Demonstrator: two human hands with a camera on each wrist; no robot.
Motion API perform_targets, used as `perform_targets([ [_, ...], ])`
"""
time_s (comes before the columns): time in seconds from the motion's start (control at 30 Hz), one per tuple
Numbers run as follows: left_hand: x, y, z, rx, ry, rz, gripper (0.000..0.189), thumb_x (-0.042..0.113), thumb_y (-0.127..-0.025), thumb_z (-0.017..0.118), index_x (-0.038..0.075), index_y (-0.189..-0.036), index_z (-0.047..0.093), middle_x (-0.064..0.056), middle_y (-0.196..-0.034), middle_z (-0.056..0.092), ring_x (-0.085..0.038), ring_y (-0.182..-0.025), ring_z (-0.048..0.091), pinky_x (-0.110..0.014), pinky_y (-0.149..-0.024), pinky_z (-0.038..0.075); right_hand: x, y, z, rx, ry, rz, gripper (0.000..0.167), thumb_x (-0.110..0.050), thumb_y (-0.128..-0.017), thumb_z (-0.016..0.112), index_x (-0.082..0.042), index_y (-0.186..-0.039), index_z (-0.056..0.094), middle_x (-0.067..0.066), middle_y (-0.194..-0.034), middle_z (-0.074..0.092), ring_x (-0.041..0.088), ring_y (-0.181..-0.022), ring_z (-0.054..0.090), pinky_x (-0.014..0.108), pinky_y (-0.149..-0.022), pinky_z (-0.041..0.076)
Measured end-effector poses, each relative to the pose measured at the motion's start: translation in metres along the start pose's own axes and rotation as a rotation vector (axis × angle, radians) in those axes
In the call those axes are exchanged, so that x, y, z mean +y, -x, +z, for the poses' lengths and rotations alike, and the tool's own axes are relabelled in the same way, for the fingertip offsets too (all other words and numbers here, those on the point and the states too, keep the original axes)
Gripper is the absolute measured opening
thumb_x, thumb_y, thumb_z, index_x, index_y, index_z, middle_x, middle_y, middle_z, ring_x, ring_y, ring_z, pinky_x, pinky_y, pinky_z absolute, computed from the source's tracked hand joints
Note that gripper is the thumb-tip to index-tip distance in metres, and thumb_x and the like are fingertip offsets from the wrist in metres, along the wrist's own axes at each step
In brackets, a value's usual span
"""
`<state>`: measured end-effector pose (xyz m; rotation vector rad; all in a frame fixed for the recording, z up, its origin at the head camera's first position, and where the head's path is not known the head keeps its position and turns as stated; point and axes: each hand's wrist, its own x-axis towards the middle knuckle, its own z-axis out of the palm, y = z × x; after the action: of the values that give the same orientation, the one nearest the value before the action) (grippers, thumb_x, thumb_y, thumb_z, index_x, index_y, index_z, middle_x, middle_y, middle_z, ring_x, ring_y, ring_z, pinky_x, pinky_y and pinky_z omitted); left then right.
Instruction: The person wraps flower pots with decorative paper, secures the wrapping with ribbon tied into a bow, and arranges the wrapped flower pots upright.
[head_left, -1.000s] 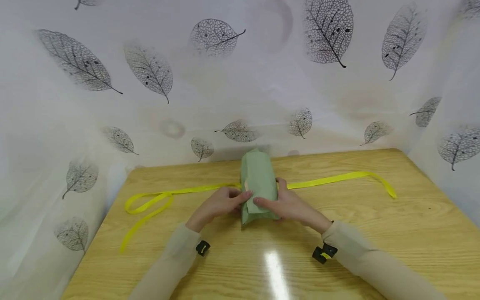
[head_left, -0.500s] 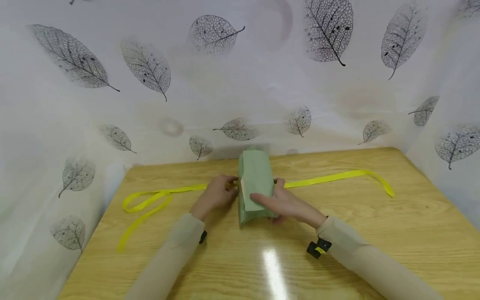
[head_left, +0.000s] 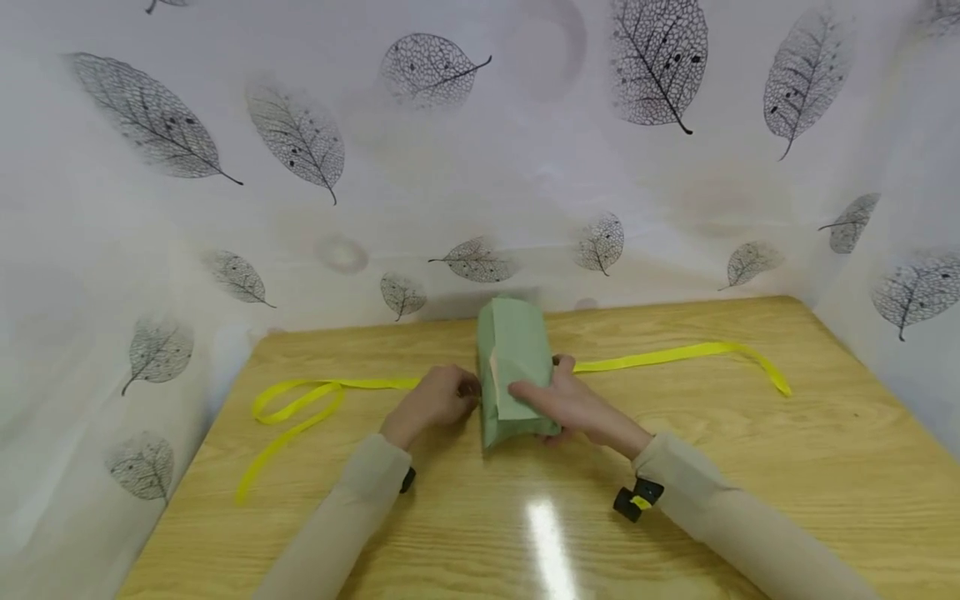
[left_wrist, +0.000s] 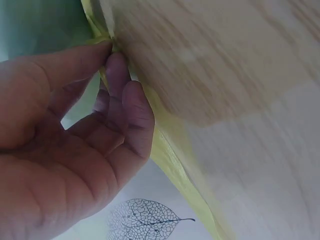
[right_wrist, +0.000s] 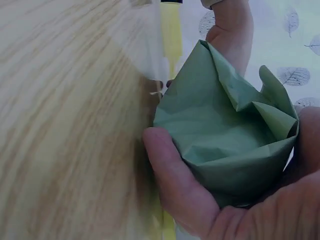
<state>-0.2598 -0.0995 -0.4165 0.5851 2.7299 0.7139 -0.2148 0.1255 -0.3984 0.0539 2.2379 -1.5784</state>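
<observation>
One green parcel (head_left: 523, 354), one yellow ribbon (head_left: 660, 358), and the grip just changed

So the left hand (head_left: 431, 402) has quit the top of the parcel. A second ago its thumb was pressed on the paper flap (head_left: 506, 407); now it's down by the parcel's left side, and the left wrist view has thumb and forefinger tips pinched together on the ribbon, the other fingers loosely bent alongside.

Right hand (head_left: 581, 407) hasn't really budged: thumb over the top, fingers round the right side, clamped on the parcel. Seems like attention has moved from keeping the wrap closed to handling the ribbon, with one hand left to stop that flap springing up.

Parcel's basically where it was, toward the far edge of the tabletop (head_left: 712, 483), about midway between the left and right edges. What else differs: the flap's pale edge no longer has a left thumb on it, and the ribbon beside the left hand sits slightly closer to the near edge. Its loop by the left edge and its drooping end toward the right edge look about the same. Can't tell how it runs under the parcel, that bit's hidden.
</observation>
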Motion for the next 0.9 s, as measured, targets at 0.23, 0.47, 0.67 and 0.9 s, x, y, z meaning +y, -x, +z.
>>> perform_targets([
  [0.23,-0.003,0.003,-0.003,-0.012,0.002,0.010,0.016,0.007,-0.095,0.068,0.008,-0.107,0.078,-0.007,-0.109,0.078,-0.028,-0.112,0.070,-0.044,-0.102,0.054,-0.002,-0.002,-0.005,0.003,0.000,-0.061,0.098,-0.043,-0.092,0.070,-0.004,-0.152,0.003,0.031,-0.135,0.045,0.039,-0.111,0.063,0.047,-0.065,0.063],
  [0.47,-0.009,0.005,-0.007,0.013,-0.021,0.033,0.013,0.010,-0.092,0.070,0.010,-0.102,0.078,-0.006,-0.106,0.078,-0.028,-0.110,0.070,-0.046,-0.101,0.054,0.001,-0.009,-0.005,-0.010,0.059,-0.002,0.096,-0.046,-0.089,0.072,-0.003,-0.148,0.009,0.031,-0.127,0.050,0.035,-0.098,0.067,0.045,-0.063,0.063],
  [0.67,-0.002,0.012,-0.011,0.205,0.170,-0.073,0.018,0.019,-0.100,0.064,0.011,-0.112,0.074,-0.007,-0.108,0.075,-0.023,-0.100,0.071,-0.041,-0.088,0.058,0.004,-0.012,-0.003,-0.028,0.098,-0.023,0.104,-0.051,-0.089,0.072,-0.003,-0.152,0.004,0.029,-0.128,0.051,0.033,-0.100,0.066,0.043,-0.061,0.063],
  [0.9,0.022,0.027,-0.013,0.313,0.528,-0.094,0.036,0.043,-0.096,0.070,0.011,-0.112,0.072,-0.007,-0.102,0.073,-0.018,-0.089,0.069,-0.030,-0.070,0.057,0.004,-0.010,-0.001,-0.038,0.112,-0.018,0.103,-0.053,-0.091,0.069,-0.001,-0.152,0.004,0.030,-0.124,0.052,0.033,-0.093,0.067,0.044,-0.060,0.063],
])
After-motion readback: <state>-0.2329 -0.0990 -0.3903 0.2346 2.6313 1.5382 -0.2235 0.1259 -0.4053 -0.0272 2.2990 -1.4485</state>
